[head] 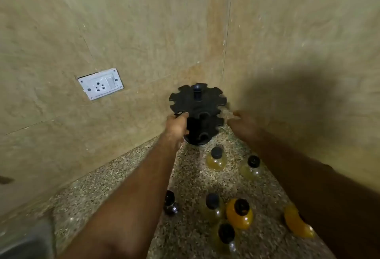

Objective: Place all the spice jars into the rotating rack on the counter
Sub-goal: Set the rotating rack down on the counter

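In the corner where the beige tiled walls (144, 32) meet, just above the middle of the frame, the black rotating rack (202, 102) stands on the speckled counter (191, 182). The left hand (177, 124) grasps the rack at its left side, fingers curled round the notched rim of the upper tier. The right hand (241, 120) reaches in at the rack's right side with its fingers stretched out and loose, holding nothing. It is blurred, and whether the fingertips touch the rim cannot be told. The spice jars (212, 207) are on the counter lower in the frame, all apart from the rack. A pale yellow jar (216, 161) stands nearest, just below its base, with a second pale jar (251, 168) to its right and a dark jar (170, 203) beside the left forearm. Three more cluster at lower centre, among them an orange jar (239, 216). At lower right a further orange jar (298, 224) is partly hidden by the right forearm and seems to lie tilted. A white socket plate (100, 84) sits on the wall at middle left.
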Demonstrator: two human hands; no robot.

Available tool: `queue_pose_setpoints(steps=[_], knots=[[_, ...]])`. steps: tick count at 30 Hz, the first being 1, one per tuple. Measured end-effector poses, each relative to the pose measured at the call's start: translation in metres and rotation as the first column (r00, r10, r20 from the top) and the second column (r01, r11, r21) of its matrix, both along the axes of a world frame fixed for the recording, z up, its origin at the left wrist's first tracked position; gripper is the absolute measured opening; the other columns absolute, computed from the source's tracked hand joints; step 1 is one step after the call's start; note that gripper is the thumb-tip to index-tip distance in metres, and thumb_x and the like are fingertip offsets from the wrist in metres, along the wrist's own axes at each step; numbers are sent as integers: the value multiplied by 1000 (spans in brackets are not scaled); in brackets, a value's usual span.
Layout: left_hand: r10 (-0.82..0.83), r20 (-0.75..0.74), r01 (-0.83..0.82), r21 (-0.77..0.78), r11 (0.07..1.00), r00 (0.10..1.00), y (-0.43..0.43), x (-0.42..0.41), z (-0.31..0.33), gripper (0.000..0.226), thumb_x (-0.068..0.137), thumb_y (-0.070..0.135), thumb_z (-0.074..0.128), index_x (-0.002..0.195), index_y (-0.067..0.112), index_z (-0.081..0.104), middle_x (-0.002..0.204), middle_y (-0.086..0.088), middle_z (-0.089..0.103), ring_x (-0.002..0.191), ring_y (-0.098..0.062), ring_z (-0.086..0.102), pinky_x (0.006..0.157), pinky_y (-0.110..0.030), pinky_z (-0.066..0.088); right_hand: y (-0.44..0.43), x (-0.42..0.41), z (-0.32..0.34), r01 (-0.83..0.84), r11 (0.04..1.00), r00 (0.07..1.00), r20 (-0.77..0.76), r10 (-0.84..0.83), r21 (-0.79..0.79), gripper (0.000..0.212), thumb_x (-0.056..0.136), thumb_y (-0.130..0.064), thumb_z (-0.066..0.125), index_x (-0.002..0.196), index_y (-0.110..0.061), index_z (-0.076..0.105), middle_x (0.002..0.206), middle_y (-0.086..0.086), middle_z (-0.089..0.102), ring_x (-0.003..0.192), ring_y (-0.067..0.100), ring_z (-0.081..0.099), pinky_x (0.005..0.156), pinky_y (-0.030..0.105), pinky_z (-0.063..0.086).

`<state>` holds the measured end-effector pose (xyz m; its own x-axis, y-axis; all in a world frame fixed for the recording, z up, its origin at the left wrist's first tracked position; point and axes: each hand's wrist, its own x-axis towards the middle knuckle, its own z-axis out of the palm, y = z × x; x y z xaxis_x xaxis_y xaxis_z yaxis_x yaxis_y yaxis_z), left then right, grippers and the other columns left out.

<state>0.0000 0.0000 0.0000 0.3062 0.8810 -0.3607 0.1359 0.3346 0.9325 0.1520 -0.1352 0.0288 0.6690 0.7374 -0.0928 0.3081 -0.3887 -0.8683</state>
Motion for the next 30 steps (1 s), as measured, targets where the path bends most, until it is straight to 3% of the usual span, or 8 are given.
queue_pose_setpoints(steps=[5,7,10,13,17,25,30], knots=[[-55,109,69,-125,990,992,43,10,-27,20,96,30,64,113,20,63,117,-2,71,95,-18,69,68,-33,45,63,18,-37,115,992,974,-204,-101,58,12,98,-15,59,110,-15,60,91,3,61,69,10,53,44,16,43],[-34,195,61,-136,989,980,59,15,-38,18,93,22,70,110,17,66,115,-5,75,93,-19,71,71,-34,53,88,23,-50,188,979,887,-441,-135,79,14,98,-17,61,112,-14,61,102,10,63,71,15,58,50,18,49],[-24,314,77,-156,985,949,81,26,-54,25,91,9,72,115,14,68,109,-8,77,98,-26,75,93,-44,57,120,37,-66,251,963,767,-626,-141,92,8,99,-22,62,106,-19,63,106,8,68,80,20,67,75,35,60],[-45,371,100,-129,987,927,92,33,-64,25,90,4,71,111,17,69,110,-8,77,99,-25,74,95,-43,56,136,47,-76,286,947,683,-725,-92,149,21,98,-17,65,119,-18,63,117,7,69,96,23,70,65,34,61],[-70,427,142,-140,980,902,101,36,-70,25,89,2,70,108,18,69,113,-8,76,104,-25,73,95,-40,56,143,52,-85,335,917,641,-766,-54,216,45,95,-10,68,138,-16,55,129,8,66,109,26,67,61,31,60],[-87,455,176,-156,972,886,96,45,-62,24,91,2,68,106,19,67,104,-5,78,90,-18,76,72,-28,60,134,57,-75,412,877,637,-766,-85,246,49,92,-6,70,138,-13,54,129,11,66,104,26,70,63,32,62],[-148,479,223,-102,970,865,78,48,-31,26,90,4,70,113,17,66,106,-5,77,90,-18,76,77,-29,60,106,57,-40,442,841,652,-756,-61,314,44,93,-4,69,135,-10,55,124,13,68,103,26,70,62,31,62]])
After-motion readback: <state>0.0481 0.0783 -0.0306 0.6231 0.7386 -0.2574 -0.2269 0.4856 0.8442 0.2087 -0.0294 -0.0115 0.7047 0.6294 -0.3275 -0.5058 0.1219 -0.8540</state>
